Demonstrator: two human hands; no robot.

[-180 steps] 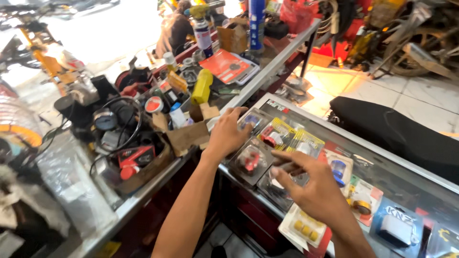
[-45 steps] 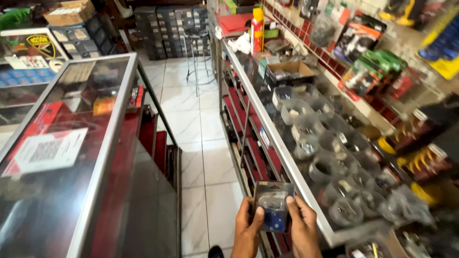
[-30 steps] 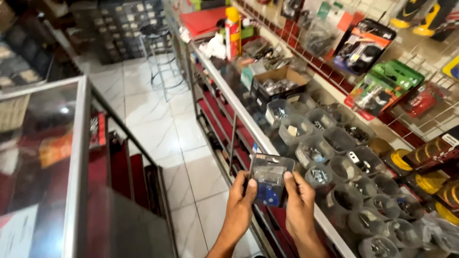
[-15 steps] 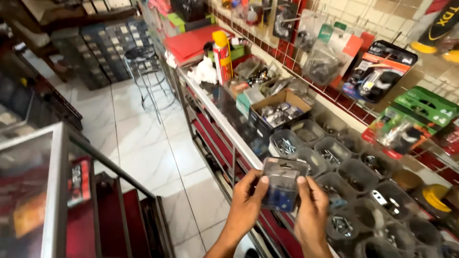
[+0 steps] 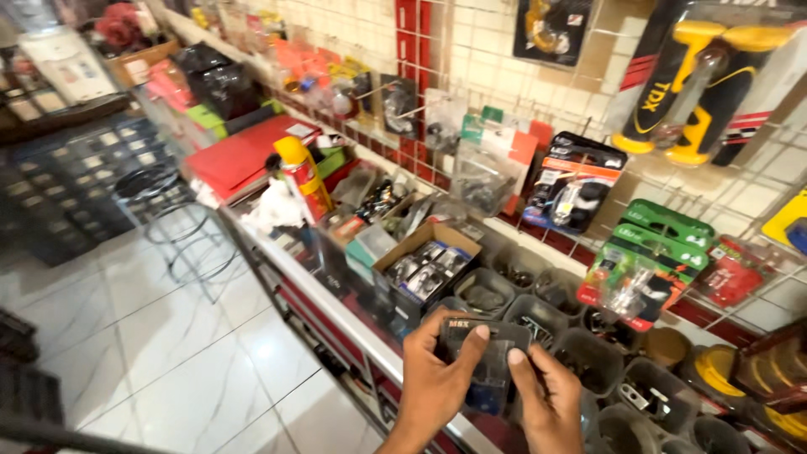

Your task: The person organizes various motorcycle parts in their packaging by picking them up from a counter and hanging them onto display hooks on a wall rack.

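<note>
Long shelf (image 5: 336,294) of grey parts bins (image 5: 588,357) sits right behind the grip, with an open cardboard box (image 5: 424,269) up and left of it. Both the left hand (image 5: 433,382) and right hand (image 5: 546,403) are closed round a clear blister pack (image 5: 486,357), thumbs on top.

A clear packet (image 5: 486,357) with a dark card and a blue patch at its lower end is gripped by both hands. Just above the grip, grey bins (image 5: 538,315) and a brown cardboard box (image 5: 424,267) are seen. Further up-left, a yellow-and-red spray can (image 5: 300,175) and a red tray (image 5: 239,155) are shown; green-topped packets (image 5: 647,252), possibly bulbs, are hung to the upper right.
</note>
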